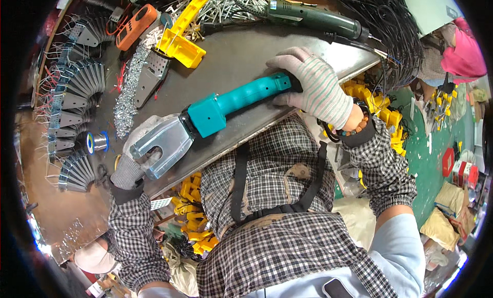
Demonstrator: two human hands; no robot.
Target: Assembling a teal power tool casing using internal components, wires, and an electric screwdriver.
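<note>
Slanting across the metal worktop's near edge is a handheld tool [208,115], with a teal handle and a clear, greyish two-pronged head. My left hand [134,156], in a grey knit glove, holds it by the forked head; the prongs partly hide the fingers. At the other end my right hand [316,87], in a striped white glove, has its thumb and fingers closed around the handle's tip. What lies inside that grip is partly hidden.
Behind the tool lie yellow plastic parts [187,50], a pile of small screws [128,97], an orange multimeter [136,26] and a dark green electric screwdriver [313,18]. Wired metal-plate assemblies [77,97] and a solder spool [97,142] line the left. Black cables [385,31] hang far right.
</note>
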